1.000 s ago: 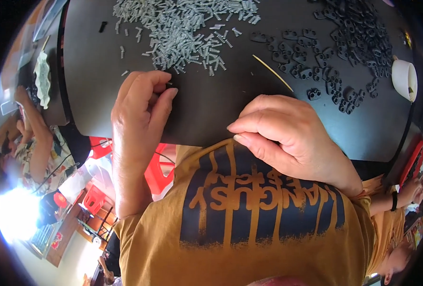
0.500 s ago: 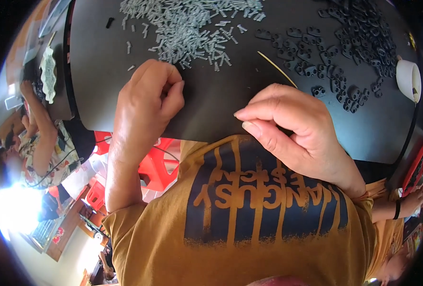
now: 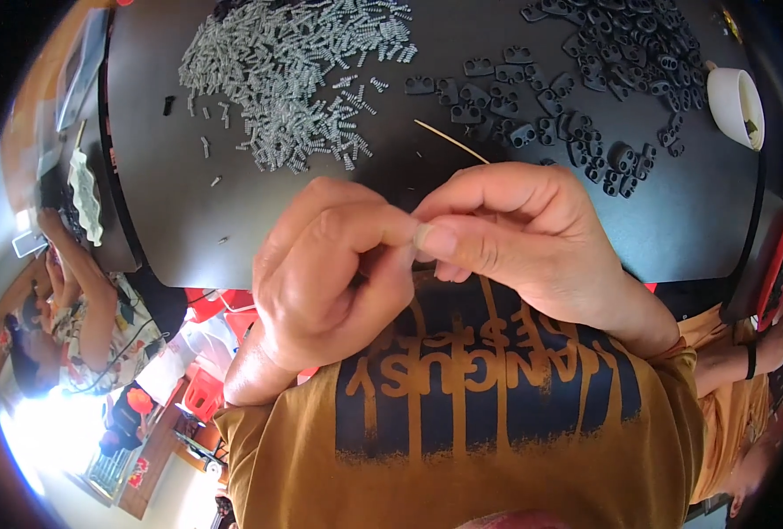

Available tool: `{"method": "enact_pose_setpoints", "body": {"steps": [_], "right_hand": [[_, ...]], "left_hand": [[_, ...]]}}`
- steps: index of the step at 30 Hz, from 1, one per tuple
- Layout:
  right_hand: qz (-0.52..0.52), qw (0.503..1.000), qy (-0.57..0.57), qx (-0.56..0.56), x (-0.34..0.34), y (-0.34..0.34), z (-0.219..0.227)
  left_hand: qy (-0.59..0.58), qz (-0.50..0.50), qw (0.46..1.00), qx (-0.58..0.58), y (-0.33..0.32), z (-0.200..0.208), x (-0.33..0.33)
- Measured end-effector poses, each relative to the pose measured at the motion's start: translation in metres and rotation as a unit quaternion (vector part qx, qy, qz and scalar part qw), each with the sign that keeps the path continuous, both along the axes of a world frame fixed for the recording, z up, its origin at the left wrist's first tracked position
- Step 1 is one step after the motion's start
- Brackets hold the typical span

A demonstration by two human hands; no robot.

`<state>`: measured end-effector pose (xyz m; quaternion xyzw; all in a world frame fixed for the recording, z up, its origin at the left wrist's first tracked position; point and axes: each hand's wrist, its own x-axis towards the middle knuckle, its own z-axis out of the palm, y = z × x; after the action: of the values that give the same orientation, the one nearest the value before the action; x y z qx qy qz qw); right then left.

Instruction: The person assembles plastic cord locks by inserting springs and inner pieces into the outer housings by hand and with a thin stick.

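Note:
Above the table's near edge, my left hand [image 3: 330, 273] and my right hand [image 3: 533, 247] meet with thumbs and forefingers pinched together at the fingertips. Whatever lies between them is too small and too covered to make out. Beyond my left hand, a heap of small metal coil springs [image 3: 277, 88] spreads over the dark tabletop [image 3: 180, 220], a few lying loose near it. Past my right hand are scattered black plastic pieces with two holes [image 3: 533, 106], like cord locks, trailing from a thicker pile [image 3: 643, 53]. A thin wooden stick [image 3: 453, 143] points toward my right hand.
A white bowl [image 3: 734, 106] stands at the table's right edge. To the left, another person [image 3: 83, 309] sits beside a table with a pale wavy-edged item [image 3: 83, 194]. A co-worker's forearm with a dark band [image 3: 753, 357] and a red tray [image 3: 775, 273] are at right. Red stools [image 3: 202, 394] stand below.
My left hand has come away from the springs, moving right and nearer to me, and now meets my right hand at the fingertips. The whole view has shifted a little.

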<state>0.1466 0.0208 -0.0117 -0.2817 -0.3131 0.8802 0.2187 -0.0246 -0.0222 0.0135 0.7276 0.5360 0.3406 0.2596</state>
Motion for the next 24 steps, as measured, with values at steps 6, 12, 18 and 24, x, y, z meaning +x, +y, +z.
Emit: {"method": "enact_pose_setpoints", "body": {"steps": [6, 12, 18, 24], "right_hand": [[-0.047, 0.998, 0.031, 0.026, 0.002, 0.001, 0.004], [-0.022, 0.996, 0.034, 0.086, 0.005, 0.004, 0.004], [-0.036, 0.996, 0.029, 0.075, 0.004, 0.005, 0.005], [-0.051, 0.995, 0.020, 0.088, 0.007, 0.005, 0.005]], "left_hand": [[-0.213, 0.066, 0.965, -0.138, 0.008, 0.001, -0.005], [0.055, 0.033, 0.997, 0.032, 0.052, -0.018, -0.003], [0.198, -0.049, 0.976, 0.075, 0.069, -0.025, -0.001], [0.320, -0.080, 0.934, 0.135, 0.070, -0.026, -0.003]]}}
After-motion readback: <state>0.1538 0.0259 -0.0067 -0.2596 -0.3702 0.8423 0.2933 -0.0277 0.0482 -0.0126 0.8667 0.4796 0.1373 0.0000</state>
